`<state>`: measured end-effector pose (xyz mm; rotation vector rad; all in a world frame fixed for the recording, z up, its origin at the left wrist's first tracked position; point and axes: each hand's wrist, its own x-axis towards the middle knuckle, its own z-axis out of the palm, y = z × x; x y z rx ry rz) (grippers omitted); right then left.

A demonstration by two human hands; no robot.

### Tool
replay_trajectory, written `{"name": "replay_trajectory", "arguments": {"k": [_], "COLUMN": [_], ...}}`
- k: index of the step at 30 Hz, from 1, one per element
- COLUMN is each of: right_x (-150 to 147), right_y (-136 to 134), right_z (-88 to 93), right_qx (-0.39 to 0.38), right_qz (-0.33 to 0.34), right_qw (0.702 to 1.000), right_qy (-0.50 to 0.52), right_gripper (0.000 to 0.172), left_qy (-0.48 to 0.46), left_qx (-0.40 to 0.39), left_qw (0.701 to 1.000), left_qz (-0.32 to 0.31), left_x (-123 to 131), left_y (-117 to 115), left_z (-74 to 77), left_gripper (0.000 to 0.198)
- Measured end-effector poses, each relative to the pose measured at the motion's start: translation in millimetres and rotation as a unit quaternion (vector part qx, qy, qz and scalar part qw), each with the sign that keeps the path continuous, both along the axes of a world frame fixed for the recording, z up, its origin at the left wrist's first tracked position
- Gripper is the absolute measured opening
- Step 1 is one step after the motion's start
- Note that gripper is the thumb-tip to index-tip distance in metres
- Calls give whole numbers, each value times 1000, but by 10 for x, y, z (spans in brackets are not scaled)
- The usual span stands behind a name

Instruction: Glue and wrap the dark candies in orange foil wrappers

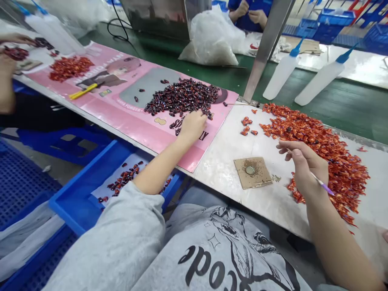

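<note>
My left hand [194, 126] reaches into the near edge of a pile of small dark red-and-black pieces [184, 97] on a pink printed sheet [127, 117]. Its fingers are bent together over the pieces, and what they hold is hidden. In my right hand [311, 167] is a thin stick [321, 185] with a purple end, like a fine brush. That hand hovers over the left side of a large heap of small orange-red pieces [339, 161]. Between my hands, a small round metal cap [250, 170] lies on a stained cardboard square [260, 180].
A blue tray [81, 198] with dark pieces on paper sits below the table edge. Two white squeeze bottles [281, 74] and a metal post [266, 48] stand beyond. Another orange pile [70, 68] and yellow-handled scissors [83, 91] lie left, near another person's hands [6, 76].
</note>
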<state>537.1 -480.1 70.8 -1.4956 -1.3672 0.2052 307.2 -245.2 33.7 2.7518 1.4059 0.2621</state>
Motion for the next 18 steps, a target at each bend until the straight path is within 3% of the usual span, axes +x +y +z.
{"name": "replay_trajectory", "arguments": {"k": [3,8,12,15,18], "right_x": [26,71,58,-13,-66], "right_y": [66,66,61,75,101], "right_z": [-75,-183,-237,-316,-388], "right_qx": [-17,39,38,-17,-80], "right_qz": [-19,-5,21,11,31], "right_qw": [999,998,998,999,995], "right_qy": [40,-44,-53,-40,-39], "right_gripper": [25,16,51,74,85], "left_qy": [3,12,18,-105,-340], "left_qx": [5,30,35,19,-47], "left_qw": [1000,999,999,994,937], "left_qz": [-3,-7,11,-17,-65], "left_x": [155,303,235,149,121], "left_y": [35,120,-12,-294,-657], "left_z": [-20,20,135,106,-85], "left_gripper": [30,30,38,40,33]}}
